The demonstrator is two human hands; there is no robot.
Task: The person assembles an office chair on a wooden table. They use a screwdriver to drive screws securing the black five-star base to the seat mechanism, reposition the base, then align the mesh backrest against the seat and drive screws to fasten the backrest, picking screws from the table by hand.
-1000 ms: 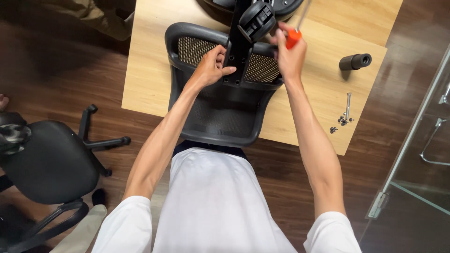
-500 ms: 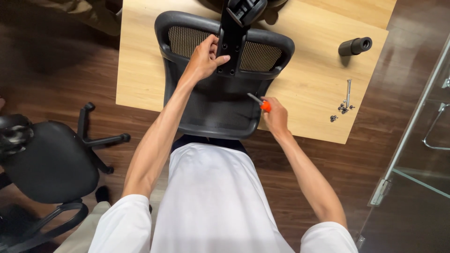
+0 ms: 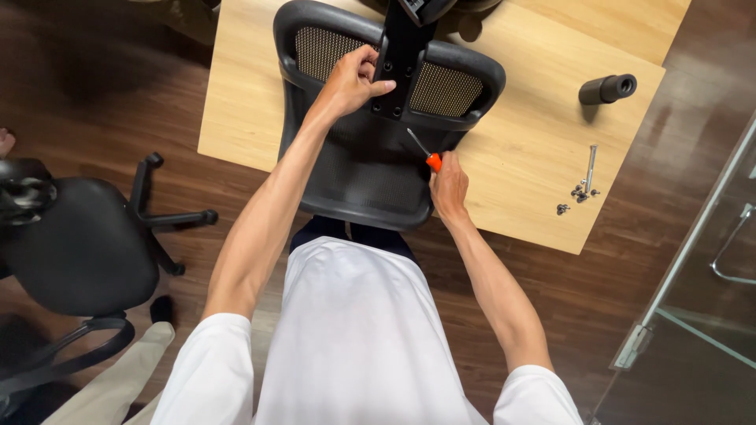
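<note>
A: Head view. At nine o'clock, on the dark floor, what's there?

B: A black chair (image 3: 75, 236) on its side, its star base (image 3: 169, 212) pointing toward the table (image 3: 236, 118). A trouser leg (image 3: 118, 378) shows at seven o'clock.

A: And the left hand?

B: The left hand (image 3: 352, 79) sits at twelve o'clock, fingers curled and pressed on the black bracket (image 3: 402, 55) that runs down the mesh backrest (image 3: 378, 134). The backrest lies flat on the table, its lower edge hanging over the near side.

A: The right hand?

B: The right hand (image 3: 449, 185), just right of centre, is closed in a fist around the orange handle of a screwdriver (image 3: 425, 153). Its shaft points up toward eleven o'clock, the tip just below the bracket; I cannot tell if it touches.

A: Further right?

B: At two o'clock a black cylinder (image 3: 606, 88) lies on the table. Below it, near three o'clock, a long bolt (image 3: 591, 165) lies with a few small screws (image 3: 579, 193) beside it. A glass door (image 3: 709, 260) stands at four o'clock.
</note>
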